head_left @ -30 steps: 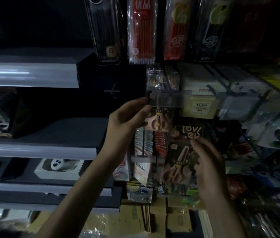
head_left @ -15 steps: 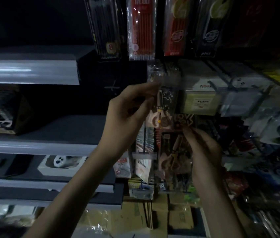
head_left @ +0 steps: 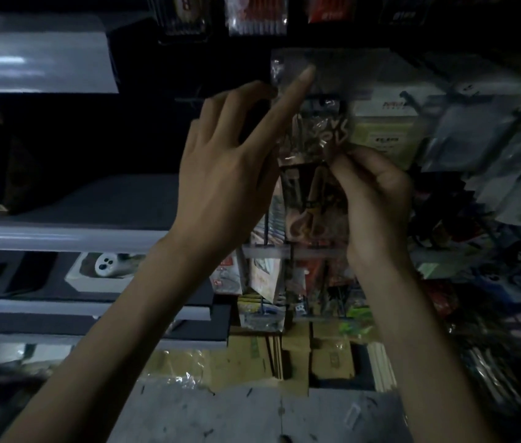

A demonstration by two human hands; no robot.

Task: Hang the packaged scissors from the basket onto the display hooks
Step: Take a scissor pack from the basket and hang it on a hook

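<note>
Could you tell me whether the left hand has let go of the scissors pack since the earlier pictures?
Yes: the left hand is open, forefinger up at the clear strip.

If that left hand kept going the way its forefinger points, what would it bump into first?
Probably the clear label strip at the hook's front: the left hand has its fingertip already at its edge. Depth is hard to judge in this dim view.

Scissors pack [head_left: 315, 193] — peach handles, dark card.

The packaged scissors [head_left: 313, 193] hang between the left hand [head_left: 227, 167] and the right hand [head_left: 377, 193], in front of the display rack's other packets, with shelves [head_left: 60, 235] to the left, pencil packs [head_left: 256, 17] above, and cardboard boxes [head_left: 329, 359] on the floor below.
</note>
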